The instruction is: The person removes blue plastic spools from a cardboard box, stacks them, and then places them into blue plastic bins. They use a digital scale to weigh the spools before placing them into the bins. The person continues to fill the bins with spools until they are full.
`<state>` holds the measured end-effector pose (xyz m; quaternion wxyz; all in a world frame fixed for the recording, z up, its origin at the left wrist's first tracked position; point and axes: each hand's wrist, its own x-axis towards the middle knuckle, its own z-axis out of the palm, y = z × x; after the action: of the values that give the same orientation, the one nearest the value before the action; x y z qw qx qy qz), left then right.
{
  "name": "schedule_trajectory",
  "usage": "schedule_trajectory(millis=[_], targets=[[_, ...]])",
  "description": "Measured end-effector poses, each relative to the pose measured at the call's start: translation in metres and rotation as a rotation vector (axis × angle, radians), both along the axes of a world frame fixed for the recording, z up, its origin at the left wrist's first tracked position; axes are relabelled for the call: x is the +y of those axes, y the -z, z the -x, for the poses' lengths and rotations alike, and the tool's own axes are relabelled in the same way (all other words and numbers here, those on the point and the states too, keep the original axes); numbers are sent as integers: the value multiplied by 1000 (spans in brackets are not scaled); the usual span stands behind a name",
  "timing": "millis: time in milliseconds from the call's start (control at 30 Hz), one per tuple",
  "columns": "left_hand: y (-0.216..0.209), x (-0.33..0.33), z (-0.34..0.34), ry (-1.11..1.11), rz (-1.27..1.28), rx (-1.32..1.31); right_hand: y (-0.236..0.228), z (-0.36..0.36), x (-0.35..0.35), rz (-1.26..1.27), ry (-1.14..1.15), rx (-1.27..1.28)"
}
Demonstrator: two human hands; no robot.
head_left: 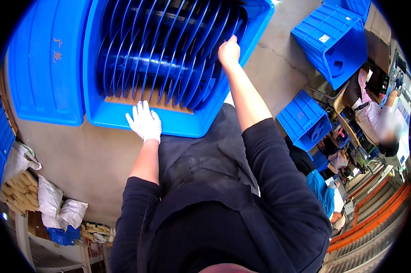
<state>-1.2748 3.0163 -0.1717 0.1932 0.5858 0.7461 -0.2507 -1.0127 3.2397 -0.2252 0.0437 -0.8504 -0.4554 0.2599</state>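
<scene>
The right hand [229, 51], bare, has its fingers curled together at the edge of the rightmost of the dark blue reels [153, 64]; whether they clamp it, I cannot tell. The left hand [145, 122], in a white glove, lies with fingers extended on the near rim of the blue bin [176, 127]. The reels stand side by side in this bin, at upper centre, above a cardboard sheet [162, 104]. In my judgement, a thin flange could slip from the bare fingers, or pinch them, because the discs stand so close together. Farther out, the blue panel [43, 86] at upper left carries brownish handwritten characters [58, 54]; at upper right, a blue crate [319, 27] bears a white label [324, 38], too small for reading.
</scene>
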Motion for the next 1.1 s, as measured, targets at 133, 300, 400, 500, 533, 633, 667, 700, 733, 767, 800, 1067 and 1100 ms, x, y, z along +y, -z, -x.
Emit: schedule_trajectory(millis=[133,300,400,500,533,633,667,700,733,767,800,1067,1100], targets=[[1,-6,1,15,-5,19,-2,3,-19,-39,-51,-40],[-4,5,-1,-16,142,20,8,31,-62,27,62,-17],[-8,4,-2,-30,169,6,7,40,-63,115,147,38],[-5,5,-1,-22,150,11,9,38,-59,38,194,60],[-6,6,-1,-23,159,12,12,36,-57,-18,201,57],[1,-4,1,0,31,-1,17,23,-30,-269,175,64],[0,-4,0,3,31,-1,18,16,-18,-286,164,50],[-1,-3,0,5,30,1,11,13,-3,-246,160,38],[-1,-1,0,6,30,3,3,12,10,-205,156,26],[-1,-1,0,8,16,-1,4,7,17,-160,138,13],[-1,-1,0,10,3,-6,6,7,18,-126,129,9],[-6,6,-2,-14,173,11,8,17,14,-15,150,-4],[-6,6,-2,-9,183,17,12,17,11,-13,144,-12]])
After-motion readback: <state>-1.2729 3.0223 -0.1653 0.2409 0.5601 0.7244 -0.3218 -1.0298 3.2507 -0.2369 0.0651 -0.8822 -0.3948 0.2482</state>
